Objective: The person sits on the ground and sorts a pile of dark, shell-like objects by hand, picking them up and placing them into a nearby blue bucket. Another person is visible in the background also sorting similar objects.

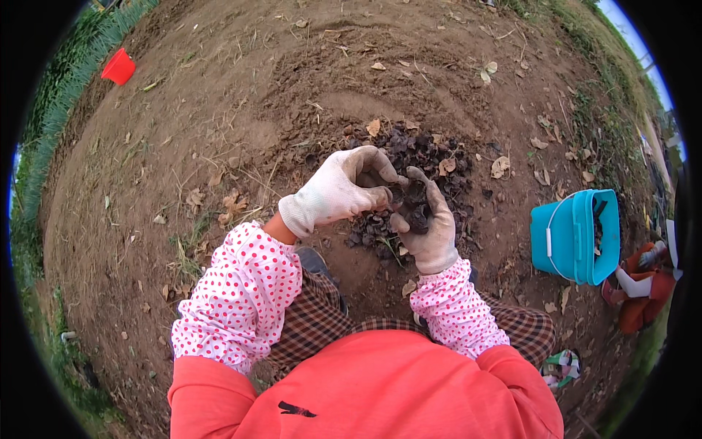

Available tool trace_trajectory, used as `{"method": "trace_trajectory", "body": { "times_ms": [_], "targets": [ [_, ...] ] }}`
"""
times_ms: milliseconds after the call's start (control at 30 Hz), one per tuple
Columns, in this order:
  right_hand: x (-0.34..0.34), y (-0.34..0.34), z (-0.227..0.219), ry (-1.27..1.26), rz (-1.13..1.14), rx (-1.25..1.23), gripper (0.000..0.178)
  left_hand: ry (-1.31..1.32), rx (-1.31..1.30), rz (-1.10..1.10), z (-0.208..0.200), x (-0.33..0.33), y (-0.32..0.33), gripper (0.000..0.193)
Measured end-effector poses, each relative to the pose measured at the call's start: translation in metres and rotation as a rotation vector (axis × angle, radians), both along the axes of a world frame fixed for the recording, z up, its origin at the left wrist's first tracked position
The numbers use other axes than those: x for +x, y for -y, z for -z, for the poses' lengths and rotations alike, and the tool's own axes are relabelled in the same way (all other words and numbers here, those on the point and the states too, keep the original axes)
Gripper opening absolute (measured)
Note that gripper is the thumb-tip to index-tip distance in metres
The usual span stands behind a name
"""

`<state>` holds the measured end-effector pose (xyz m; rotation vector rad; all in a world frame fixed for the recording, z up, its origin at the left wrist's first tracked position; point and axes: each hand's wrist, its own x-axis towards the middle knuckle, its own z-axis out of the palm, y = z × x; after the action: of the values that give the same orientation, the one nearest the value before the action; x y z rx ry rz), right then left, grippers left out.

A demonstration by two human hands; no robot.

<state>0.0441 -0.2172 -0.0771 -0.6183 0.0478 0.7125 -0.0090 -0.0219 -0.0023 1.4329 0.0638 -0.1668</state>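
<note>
Both of my hands wear soiled white gloves and meet over a pile of dark, curled, husk-like pieces (447, 157) on the soil. My left hand (347, 183) is closed in a pinch, its thumb and fingertips on a dark curled piece (417, 216). My right hand (431, 238) grips the same piece from the other side, between thumb and fingers. Gloves partly cover the piece, so its exact kind cannot be made out. Pink-dotted sleeves cover my forearms.
A blue bucket (561, 238) with a white-gripped handle stands at the right, with dark stuff inside. Beyond it another person (643, 289) crouches. A red bucket (118, 66) sits far left. Dry leaves (500, 167) dot the bare soil. A green-and-white packet (561, 368) lies near my right knee.
</note>
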Motion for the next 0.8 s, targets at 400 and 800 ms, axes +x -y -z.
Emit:
{"method": "trace_trajectory", "body": {
  "times_ms": [400,800],
  "targets": [
    [-0.013,-0.010,0.008,0.032,-0.286,0.053,0.046,0.384,0.993,0.152,0.017,0.001,-0.004,0.027],
    [-0.017,-0.007,0.029,-0.434,-0.218,0.070,0.026,0.111,0.620,0.190,0.007,-0.005,0.003,0.033]
  ]
}}
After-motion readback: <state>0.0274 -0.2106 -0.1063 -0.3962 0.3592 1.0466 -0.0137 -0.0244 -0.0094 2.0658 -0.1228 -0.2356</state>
